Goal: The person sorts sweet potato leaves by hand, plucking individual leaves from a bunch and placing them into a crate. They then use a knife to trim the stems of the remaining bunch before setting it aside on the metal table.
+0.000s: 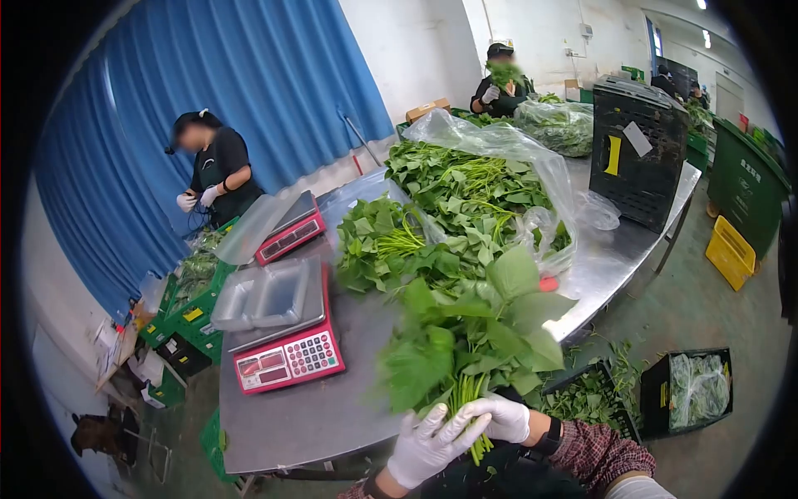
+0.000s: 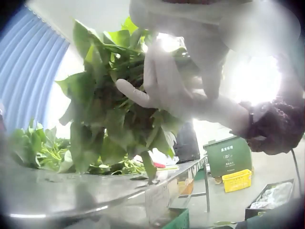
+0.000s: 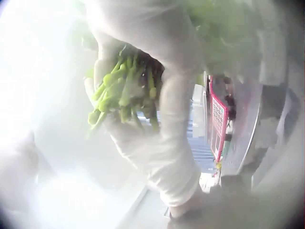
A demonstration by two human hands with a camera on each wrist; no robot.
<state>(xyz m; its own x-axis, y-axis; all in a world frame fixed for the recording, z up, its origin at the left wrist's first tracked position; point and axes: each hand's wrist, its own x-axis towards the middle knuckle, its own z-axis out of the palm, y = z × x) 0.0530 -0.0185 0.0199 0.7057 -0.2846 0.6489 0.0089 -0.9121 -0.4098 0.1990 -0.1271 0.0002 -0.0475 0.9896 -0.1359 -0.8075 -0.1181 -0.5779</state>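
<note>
A bunch of leafy greens (image 1: pixel 474 333) with broad leaves stands in front of the person, above the table's near edge. Both hands wear white gloves and hold its green stems (image 1: pixel 468 392). The left hand (image 1: pixel 426 447) wraps round the stems from the left, low down. From the other side the right hand (image 1: pixel 501 417) grips them, its fingers overlapping the left hand's. Cut stem ends (image 3: pixel 112 98) show between the hands in the right wrist view. In the left wrist view the right hand (image 2: pixel 167 86) lies against the bunch, whose leaves hang to the left.
A red scale (image 1: pixel 287 362) bearing clear plastic trays (image 1: pixel 264 293) stands left on the metal table (image 1: pixel 332 424), with another scale (image 1: pixel 291 233) behind. Loose greens (image 1: pixel 465 187) spill from a plastic bag. A black crate (image 1: pixel 636 158) stands at the right; crates of greens (image 1: pixel 586 399) sit below.
</note>
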